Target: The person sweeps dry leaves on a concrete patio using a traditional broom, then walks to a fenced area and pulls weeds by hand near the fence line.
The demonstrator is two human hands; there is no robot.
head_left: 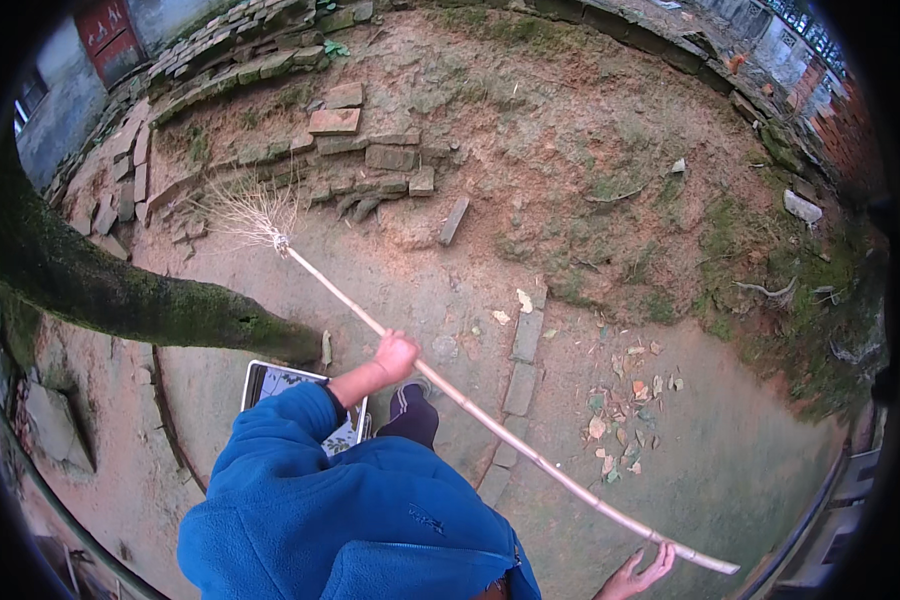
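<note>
A long broom with a bamboo handle [510, 437] and a head of thin twigs [255, 215] slants across the view, its head at the far left and its butt end at the lower right. My left hand [398, 354] is closed around the handle, partway along it. Close to the butt end, my right hand [638, 578] has its fingers stretched out, the fingertips against the handle and not wrapped round it. White binding [281, 243] ties the twigs to the pole. The twigs are over the dirt beside some bricks.
A mossy tree trunk [140, 300] leans in from the left. At its foot is a white-rimmed container [260, 378], partly behind my left arm. Fallen leaves [615, 430] lie right of a brick row [520, 388]. Stacked bricks [390, 157] and an earth bank [590, 170] stand beyond.
</note>
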